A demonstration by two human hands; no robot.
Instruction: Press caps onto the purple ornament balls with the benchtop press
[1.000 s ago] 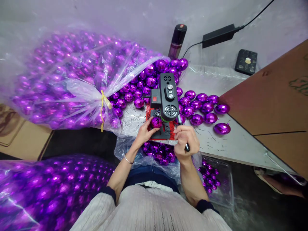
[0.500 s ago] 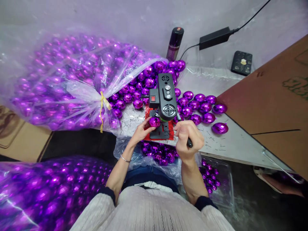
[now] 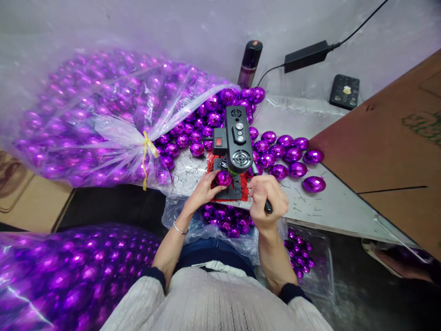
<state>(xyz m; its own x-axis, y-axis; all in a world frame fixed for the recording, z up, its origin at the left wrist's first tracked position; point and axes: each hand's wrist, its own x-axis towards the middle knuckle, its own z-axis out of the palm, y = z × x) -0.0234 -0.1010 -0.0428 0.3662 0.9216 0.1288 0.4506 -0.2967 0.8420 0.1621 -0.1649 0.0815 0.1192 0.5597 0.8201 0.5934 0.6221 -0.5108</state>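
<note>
A small black bench machine (image 3: 238,138) with a red switch stands on a red patch of the table. My left hand (image 3: 206,187) pinches a shiny purple faceted ball (image 3: 223,178) between thumb and fingers, at the machine's lower front, just above its black base plate (image 3: 229,193). My right hand (image 3: 268,198) is wrapped in a fist round the machine's black lever handle (image 3: 268,208), right of the base. More purple balls (image 3: 285,154) lie on the table beside the machine. The ball's far side, under the machine head, is hidden.
A big clear bag (image 3: 103,124) of purple balls, with a yellow tie, fills the left. Behind stand a dark spray can (image 3: 250,64), a power adapter (image 3: 306,56) and a black case (image 3: 344,91). A cardboard box (image 3: 386,151) covers the right; a clear bin (image 3: 327,266) sits below.
My left hand has moved the ball slightly right and toward me. My right hand, still on the lever, has shifted a little left. The whole view has drifted slightly.
</note>
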